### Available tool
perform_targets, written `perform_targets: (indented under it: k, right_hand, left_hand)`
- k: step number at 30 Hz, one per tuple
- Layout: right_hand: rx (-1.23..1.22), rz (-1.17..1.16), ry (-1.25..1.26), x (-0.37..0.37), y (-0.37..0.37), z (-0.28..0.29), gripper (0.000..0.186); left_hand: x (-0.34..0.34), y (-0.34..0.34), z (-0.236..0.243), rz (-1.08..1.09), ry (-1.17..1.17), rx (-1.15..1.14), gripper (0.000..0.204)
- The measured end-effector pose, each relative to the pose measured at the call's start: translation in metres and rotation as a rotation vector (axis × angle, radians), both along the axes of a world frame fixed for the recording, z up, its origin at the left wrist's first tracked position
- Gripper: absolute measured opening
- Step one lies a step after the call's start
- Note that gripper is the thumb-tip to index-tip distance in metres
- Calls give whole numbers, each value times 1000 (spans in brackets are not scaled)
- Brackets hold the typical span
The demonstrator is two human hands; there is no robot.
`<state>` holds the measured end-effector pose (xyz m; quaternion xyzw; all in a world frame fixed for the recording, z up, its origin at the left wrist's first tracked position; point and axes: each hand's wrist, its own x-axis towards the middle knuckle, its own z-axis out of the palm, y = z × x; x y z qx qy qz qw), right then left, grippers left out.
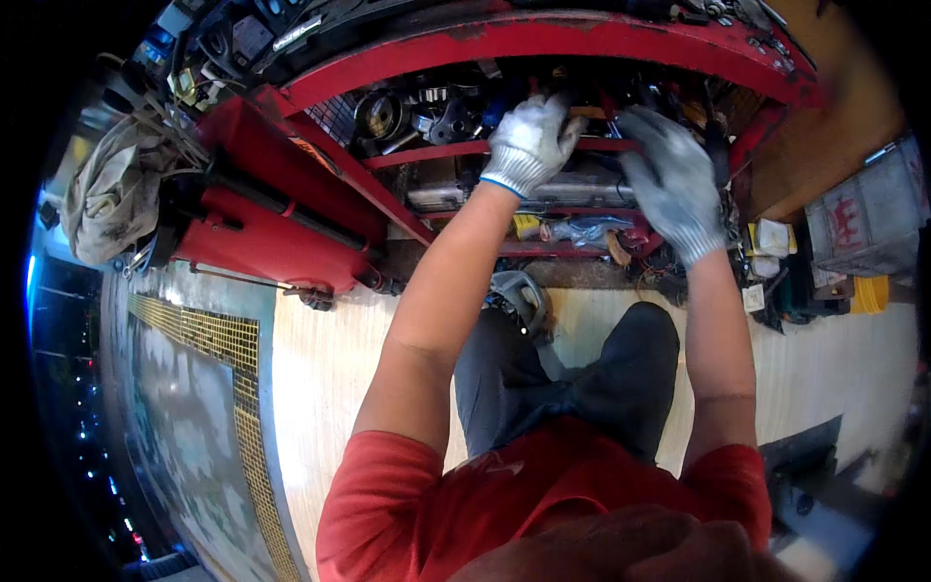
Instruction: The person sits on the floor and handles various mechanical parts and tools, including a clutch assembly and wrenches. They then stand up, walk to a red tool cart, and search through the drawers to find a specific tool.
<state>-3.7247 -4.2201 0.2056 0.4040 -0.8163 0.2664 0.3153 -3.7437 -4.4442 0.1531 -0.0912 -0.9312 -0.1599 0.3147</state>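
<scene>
Pale wood-look floor [310, 359] across the middle of the frame, bending toward the rim; yellow grating [250, 441] beside a grey panel [179, 407] at lower left, darkness past it.

Red metal rack [543, 39] across upper centre, paint chipped along the front edge. Upper shelf crowded with loose tools and metal parts [451, 126], right under both hands. Round metal part [381, 114] toward the left end of that shelf.

Left hand [533, 141], white knitted glove with blue cuff edge, at upper centre: fingers bent down among the tools, tips hidden, thumb out to the right. Cannot tell of any hold in this grip.

Right hand [674, 179], gloved too, right of centre, over the front of the same shelf. Motion-blurred, fingers long and loosely bent toward the pile. Grip width and contents: cannot tell.

Lower in the rack, just below centre: clear plastic bag [587, 231], small yellow package [527, 226] to its left.

Upper left: large red box-like unit [262, 242] with black bar, crumpled grey cloth [116, 189] near it. Far right: grey crate [863, 209] with red marking, yellow container [871, 294] beneath. Dark trousers [630, 359] and red shirt [543, 466] at bottom centre.
</scene>
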Motion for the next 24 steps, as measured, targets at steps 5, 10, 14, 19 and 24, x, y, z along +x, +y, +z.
perform_targets:
  k: [5, 10, 14, 19, 24]
  right_hand:
    - [-118, -256, -43, 8, 65, -19, 33]
    - [-41, -320, -18, -24, 51, 6, 35]
    - [255, -509, -52, -97, 39, 4, 37]
    - [382, -524, -351, -167, 36, -9, 39]
    - [613, -484, 326, -184, 56, -26, 31]
  left_hand:
    - [-8, -4, -6, -7, 94, 190, 38]
    - [-10, -9, -7, -92, 289, 335, 29]
    - [-6, -9, 0, -68, 276, 357, 28]
    - [-7, -11, -4, -37, 170, 240, 30]
    - [-9, 1, -4, 5, 78, 95, 36]
